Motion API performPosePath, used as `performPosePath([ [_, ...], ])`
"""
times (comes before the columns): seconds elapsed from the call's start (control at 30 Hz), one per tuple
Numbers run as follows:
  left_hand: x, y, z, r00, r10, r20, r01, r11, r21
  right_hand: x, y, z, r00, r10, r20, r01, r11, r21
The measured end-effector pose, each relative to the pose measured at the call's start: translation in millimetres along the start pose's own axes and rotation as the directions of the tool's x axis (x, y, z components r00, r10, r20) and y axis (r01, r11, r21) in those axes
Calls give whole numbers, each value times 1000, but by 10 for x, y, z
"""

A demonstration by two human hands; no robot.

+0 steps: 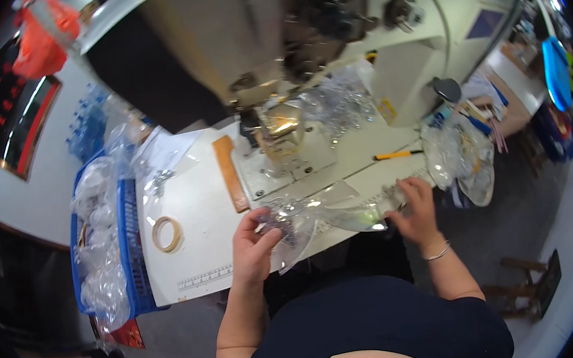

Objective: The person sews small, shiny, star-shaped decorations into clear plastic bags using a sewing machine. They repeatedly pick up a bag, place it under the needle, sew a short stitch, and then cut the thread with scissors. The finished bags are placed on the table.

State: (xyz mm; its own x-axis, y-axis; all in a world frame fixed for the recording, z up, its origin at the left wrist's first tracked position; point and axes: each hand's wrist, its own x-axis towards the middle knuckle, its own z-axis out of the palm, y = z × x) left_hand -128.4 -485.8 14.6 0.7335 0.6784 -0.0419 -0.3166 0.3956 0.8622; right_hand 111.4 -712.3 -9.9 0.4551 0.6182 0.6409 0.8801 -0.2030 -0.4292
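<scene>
A crumpled piece of clear plastic sheet (354, 218) lies along the front edge of the white sewing table, below the sewing machine's metal plate. My left hand (252, 248) is closed on its left end, thumb and index finger bent around the plastic. At the sheet's other end is my right hand (417, 213), its thumb and fingers curved but apart, the thumb tip close to the plastic corner. Whether that thumb touches the sheet is hard to see. Above both hands stands the large sewing machine (442, 8), its needle area (279, 135) over the plate.
Left of the table, a blue basket (134, 242) holds clear plastic pieces. A tape roll (166, 233), a brown wooden strip (231, 174) and a yellow-orange pen (398, 155) lie on the table. More clear plastic (341, 104) is piled behind the needle. A wooden stool (535, 286) stands at right.
</scene>
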Motion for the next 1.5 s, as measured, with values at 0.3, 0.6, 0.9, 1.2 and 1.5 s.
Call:
performPosePath([
  [0.3, -133, -51, 12, 998, -59, 12, 59, 998, 2, -1094, 10, 264, 982, 81, 170, -61, 991, -122],
  [0.6, -324, 39, 130, 999, -37, -22, 37, 999, 14, -1308, 238, 821, 729, -47, 683, 304, 916, -262],
  [0.9, -383, -3, 34, 999, 18, -34, -20, 998, -53, -1321, 470, 1797, 903, 207, 375, -295, 936, 192],
  [1.2, -420, 23, -80, 1000, 12, -29, -14, 996, -90, -983, 299, 1112, 763, 99, 639, -168, 985, 48],
  [1.5, -276, 4, 58, 999, 29, -39, -36, 982, -187, -107, -33, -627, 942, 24, 336, 12, 994, -107],
])
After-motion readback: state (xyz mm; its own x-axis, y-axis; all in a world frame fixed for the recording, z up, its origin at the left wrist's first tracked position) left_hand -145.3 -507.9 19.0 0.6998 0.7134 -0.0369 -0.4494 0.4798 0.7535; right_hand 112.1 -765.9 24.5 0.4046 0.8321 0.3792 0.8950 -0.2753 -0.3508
